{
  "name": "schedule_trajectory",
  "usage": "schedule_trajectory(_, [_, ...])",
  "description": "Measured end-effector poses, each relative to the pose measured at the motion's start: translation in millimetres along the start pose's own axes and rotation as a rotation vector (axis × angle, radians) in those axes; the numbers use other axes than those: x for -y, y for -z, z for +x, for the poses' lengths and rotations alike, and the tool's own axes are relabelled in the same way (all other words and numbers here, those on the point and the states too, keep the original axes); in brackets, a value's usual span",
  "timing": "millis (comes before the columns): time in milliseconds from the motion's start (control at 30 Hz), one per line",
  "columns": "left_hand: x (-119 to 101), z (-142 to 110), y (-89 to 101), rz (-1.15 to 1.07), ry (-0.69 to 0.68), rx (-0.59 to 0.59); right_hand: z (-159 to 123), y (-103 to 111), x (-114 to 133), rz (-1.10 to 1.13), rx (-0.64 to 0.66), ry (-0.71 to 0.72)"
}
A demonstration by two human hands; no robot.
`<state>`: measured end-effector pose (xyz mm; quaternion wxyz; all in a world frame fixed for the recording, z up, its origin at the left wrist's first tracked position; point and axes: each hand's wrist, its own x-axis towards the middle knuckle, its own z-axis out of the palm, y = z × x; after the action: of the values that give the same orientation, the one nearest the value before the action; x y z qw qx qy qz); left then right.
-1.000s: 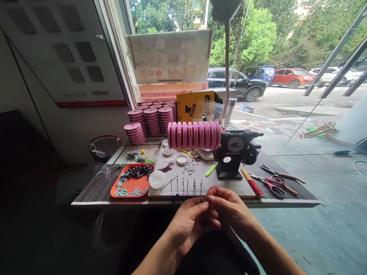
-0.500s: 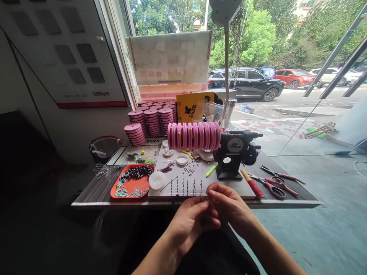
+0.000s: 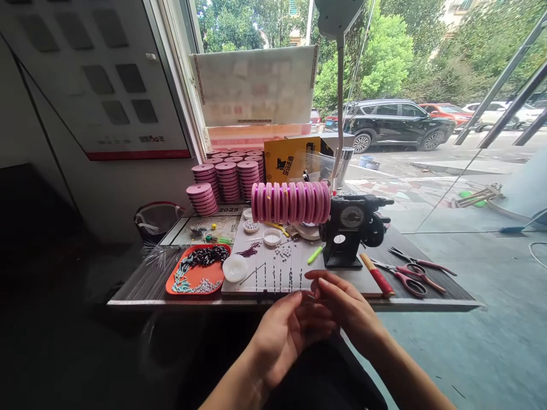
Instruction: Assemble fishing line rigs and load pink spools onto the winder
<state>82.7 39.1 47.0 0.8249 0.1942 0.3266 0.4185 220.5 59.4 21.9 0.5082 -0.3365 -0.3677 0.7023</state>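
In front of the table's near edge, my left hand (image 3: 284, 336) has its thumb near the index fingertip, the other fingers loosely curled. My right hand (image 3: 348, 302) meets it from the right, thumb and fingers drawn together with the index finger stretched out. A tiny thing seems to be between the fingertips, too small to name. Just beyond my hands, short dark beaded strands (image 3: 282, 278) lie in a row on a pale board (image 3: 237, 289). Above them, a row of pink spools (image 3: 290, 203) sits on a black winding machine (image 3: 344, 250).
An orange tray (image 3: 199, 280) of beads and small metal parts lies left, beside a round white dish (image 3: 235, 268). Loose round beads (image 3: 282, 253) and a green marker (image 3: 315, 254) lie mid-board. Scissors (image 3: 412, 285) and pliers (image 3: 427, 263) are right. Stacked pink spools (image 3: 226, 173) stand behind.
My hands have shifted slightly; the right index finger has straightened and the left fingers have spread a little under it. Outside, the black car has moved right.
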Motion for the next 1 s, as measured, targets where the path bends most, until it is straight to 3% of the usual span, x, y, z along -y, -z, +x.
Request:
schedule_trajectory(133, [1, -3, 0.8, -0.092, 0.022, 0.064, -16, 7, -11, -0.096, -0.044, 0.043])
schedule_trajectory(400, [7, -4, 3.7, -0.347, 0.023, 0.056, -48, 8, -44, -0.179, -0.035, 0.116])
schedule_trajectory(633, [3, -20, 6.9, -0.4, -0.003, 0.049, -52, 5, -52, -0.05, 0.054, 0.021])
schedule_trajectory(1000, [4, -16, 1.5, -0.397, 0.0, -0.096, -59, -2, -47, 0.131, -0.037, -0.056])
